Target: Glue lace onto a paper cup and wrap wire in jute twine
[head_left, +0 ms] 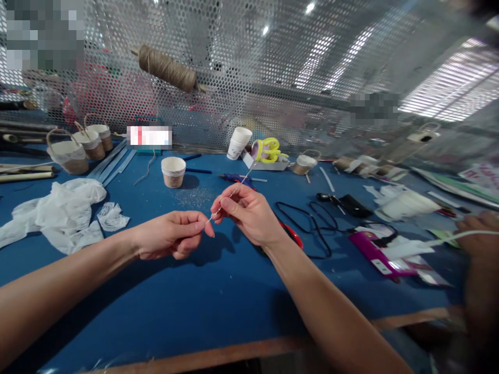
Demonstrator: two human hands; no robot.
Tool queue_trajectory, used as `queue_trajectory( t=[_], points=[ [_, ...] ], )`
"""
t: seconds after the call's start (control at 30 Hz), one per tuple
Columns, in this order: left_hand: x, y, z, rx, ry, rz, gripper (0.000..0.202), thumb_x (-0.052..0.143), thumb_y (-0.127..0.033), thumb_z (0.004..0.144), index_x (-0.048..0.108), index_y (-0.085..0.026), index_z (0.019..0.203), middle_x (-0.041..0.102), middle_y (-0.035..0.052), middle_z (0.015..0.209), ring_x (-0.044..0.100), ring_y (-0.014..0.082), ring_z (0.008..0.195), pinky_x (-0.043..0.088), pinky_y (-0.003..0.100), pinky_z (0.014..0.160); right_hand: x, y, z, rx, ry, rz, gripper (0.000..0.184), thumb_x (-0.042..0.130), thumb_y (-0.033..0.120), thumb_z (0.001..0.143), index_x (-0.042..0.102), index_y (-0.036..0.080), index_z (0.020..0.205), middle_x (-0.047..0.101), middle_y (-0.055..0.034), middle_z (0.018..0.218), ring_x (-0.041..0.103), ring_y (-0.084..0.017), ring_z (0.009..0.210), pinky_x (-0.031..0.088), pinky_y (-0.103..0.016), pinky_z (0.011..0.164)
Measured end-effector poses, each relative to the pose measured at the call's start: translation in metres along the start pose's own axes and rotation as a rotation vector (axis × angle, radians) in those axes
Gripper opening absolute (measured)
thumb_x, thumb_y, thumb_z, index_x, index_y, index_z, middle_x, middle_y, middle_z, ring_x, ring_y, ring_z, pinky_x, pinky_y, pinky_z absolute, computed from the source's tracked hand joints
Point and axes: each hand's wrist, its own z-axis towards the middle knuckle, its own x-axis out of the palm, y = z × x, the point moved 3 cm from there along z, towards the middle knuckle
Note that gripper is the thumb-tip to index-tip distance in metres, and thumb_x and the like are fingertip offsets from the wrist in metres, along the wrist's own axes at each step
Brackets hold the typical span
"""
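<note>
Both my hands are raised over the blue table [218, 291] and pinch a thin silvery string [237, 188]. My left hand [171, 235] is closed, thumb and forefinger gripping the string's near end. My right hand [249, 213] is closed too, fingers pinching the string a little further along. The string runs up and away towards a pale roll [258, 149] beside yellow-handled scissors [271, 150]. A small twine-wrapped paper cup [173, 172] stands behind my hands. Red-handled scissors [293, 235] lie partly hidden under my right wrist.
White lace cloth [58, 210] lies at the left, with three small cup baskets [80, 145] behind it. A twine spool [168, 68] hangs on the perforated screen. Black cord [312, 226], a pink packet [384, 254] and scraps lie at the right. Another person's hand [477, 231] is at the right edge.
</note>
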Motion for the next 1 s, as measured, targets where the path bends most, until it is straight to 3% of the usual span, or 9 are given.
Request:
queue_trajectory(
  t=[0.1, 0.27, 0.4, 0.63, 0.77, 0.87, 1.0],
  points=[
    [0.0, -0.002, 0.001, 0.031, -0.095, 0.107, 0.023, 0.047, -0.039, 0.086, 0.051, -0.016, 0.085, 0.033, -0.009, 0.047, 0.022, 0.0044, 0.039, 0.018, 0.017, 0.039, -0.002, -0.001, 0.001, 0.012, -0.008, -0.016, 0.017, 0.069, 0.028, 0.073, 0.056, 0.017, 0.073, 0.067, 0.0015, 0.067, 0.064, -0.01, 0.056, 0.054, -0.024, 0.057],
    [-0.001, -0.008, 0.001, 0.06, -0.33, 0.507, 0.023, 0.041, -0.036, 0.087, 0.052, -0.016, 0.084, 0.038, -0.0079, 0.049, 0.029, 0.0052, 0.041, 0.021, 0.018, 0.041, -0.004, -0.003, 0.001, 0.054, -0.03, -0.104, 0.014, 0.066, 0.026, 0.075, 0.057, 0.016, 0.074, 0.068, -0.0002, 0.069, 0.066, -0.011, 0.059, 0.055, -0.025, 0.06],
    [0.0, -0.008, 0.002, 0.046, -0.394, 0.627, 0.022, 0.035, -0.031, 0.088, 0.052, -0.016, 0.086, 0.039, -0.0083, 0.049, 0.03, 0.0058, 0.041, 0.022, 0.018, 0.041, -0.004, -0.003, 0.002, 0.072, -0.038, -0.161, 0.012, 0.065, 0.025, 0.076, 0.057, 0.015, 0.074, 0.067, -0.0006, 0.069, 0.066, -0.012, 0.06, 0.056, -0.026, 0.06],
    [0.002, -0.004, 0.0, 0.041, -0.425, 0.624, 0.02, 0.034, -0.027, 0.088, 0.052, -0.016, 0.086, 0.039, -0.0086, 0.048, 0.031, 0.0056, 0.041, 0.023, 0.018, 0.041, -0.002, -0.004, 0.002, 0.058, -0.081, -0.218, 0.012, 0.063, 0.025, 0.077, 0.058, 0.014, 0.073, 0.066, -0.0007, 0.066, 0.065, -0.011, 0.055, 0.055, -0.025, 0.056],
    [0.003, -0.004, 0.002, 0.013, -0.431, 0.502, 0.02, 0.035, -0.026, 0.089, 0.052, -0.016, 0.086, 0.042, -0.0084, 0.046, 0.031, 0.0049, 0.038, 0.022, 0.018, 0.04, -0.002, -0.005, 0.002, 0.05, -0.099, -0.24, 0.012, 0.063, 0.025, 0.077, 0.058, 0.015, 0.074, 0.065, -0.0004, 0.065, 0.064, -0.01, 0.054, 0.054, -0.024, 0.055],
    [0.0, -0.007, 0.002, -0.038, -0.339, 0.306, 0.021, 0.038, -0.03, 0.089, 0.053, -0.015, 0.092, 0.055, -0.004, 0.055, 0.041, 0.0056, 0.041, 0.032, 0.019, 0.044, -0.005, -0.005, 0.003, 0.035, -0.117, -0.238, 0.013, 0.063, 0.026, 0.077, 0.057, 0.015, 0.073, 0.066, -0.0004, 0.065, 0.063, -0.01, 0.054, 0.054, -0.024, 0.055],
    [-0.014, -0.013, -0.002, -0.091, -0.195, 0.178, 0.03, 0.052, -0.041, 0.083, 0.055, -0.014, 0.095, 0.066, 0.0045, 0.076, 0.058, 0.0112, 0.06, 0.044, 0.027, 0.062, -0.014, -0.006, 0.005, 0.007, -0.182, -0.173, 0.016, 0.065, 0.029, 0.076, 0.056, 0.016, 0.073, 0.066, -0.0003, 0.066, 0.063, -0.01, 0.054, 0.054, -0.024, 0.054]
  ],
)
